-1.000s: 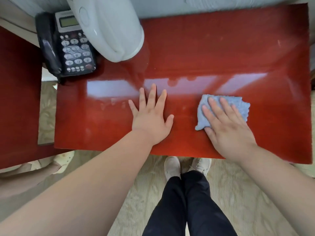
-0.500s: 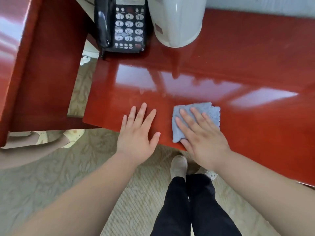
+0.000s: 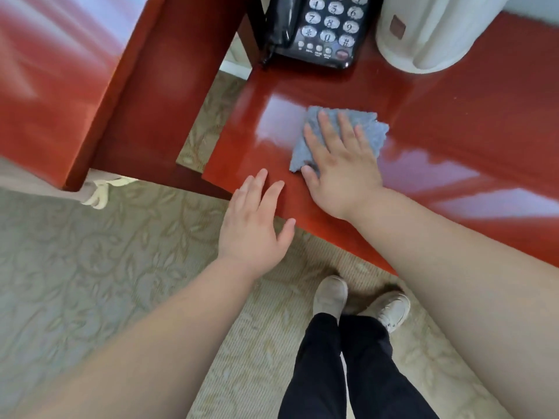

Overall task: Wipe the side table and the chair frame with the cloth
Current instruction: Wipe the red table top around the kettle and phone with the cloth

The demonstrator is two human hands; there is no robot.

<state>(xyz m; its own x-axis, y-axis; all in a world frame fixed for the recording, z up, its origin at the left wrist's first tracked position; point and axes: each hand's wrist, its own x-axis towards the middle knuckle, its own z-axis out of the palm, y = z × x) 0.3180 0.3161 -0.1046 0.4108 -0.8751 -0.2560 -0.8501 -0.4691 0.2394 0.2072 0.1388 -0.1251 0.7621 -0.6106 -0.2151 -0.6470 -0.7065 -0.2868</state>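
A glossy red side table point(image 3: 453, 122) fills the upper right of the head view. On its left part lies a blue cloth point(image 3: 373, 133), and my right hand point(image 3: 341, 164) presses flat on it with fingers spread. My left hand point(image 3: 255, 225) is open at the table's front left corner, fingertips on the edge, palm over the floor. A red wooden chair frame point(image 3: 145, 95) stands left of the table.
A black telephone point(image 3: 320, 28) sits at the table's back left corner. Beside it, at the back, stands a white kettle point(image 3: 432, 31). A patterned carpet point(image 3: 90, 282) covers the floor; my legs and shoes point(image 3: 363, 306) stand below the table's front edge.
My right hand has slid the cloth leftward across the table toward the phone corner. My left hand has drawn back from the tabletop to its front edge. The view has shifted left.
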